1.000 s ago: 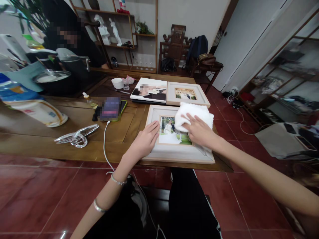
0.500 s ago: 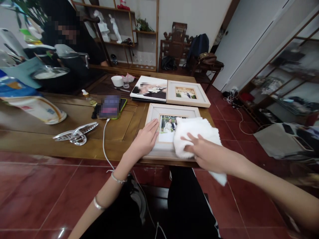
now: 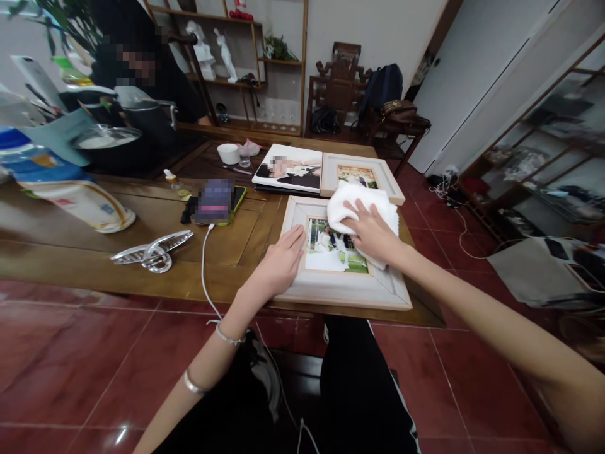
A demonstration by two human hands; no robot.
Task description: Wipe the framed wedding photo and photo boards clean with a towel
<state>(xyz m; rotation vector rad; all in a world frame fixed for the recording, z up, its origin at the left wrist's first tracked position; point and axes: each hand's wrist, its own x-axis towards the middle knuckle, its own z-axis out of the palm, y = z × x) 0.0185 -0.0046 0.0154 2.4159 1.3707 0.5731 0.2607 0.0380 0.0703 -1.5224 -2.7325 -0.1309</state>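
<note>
- On wooden table [image 3: 236, 243], near edge: picture frame [image 3: 340, 293].
- With right hand [image 3: 375, 233], clasps white cloth [image 3: 362, 191] over far right corner.
- With left hand [image 3: 283, 258], fingers together, presses left side.
- Looks mid-wipe; cannot tell amount done or left.

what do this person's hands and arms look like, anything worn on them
The left hand is ungloved; at its wrist is a thin silver-coloured bracelet, and farther up that arm a wider, smooth silver-coloured bangle. The right hand is also ungloved, with no jewellery visible on its wrist or forearm. No sleeves show on either forearm.
</note>
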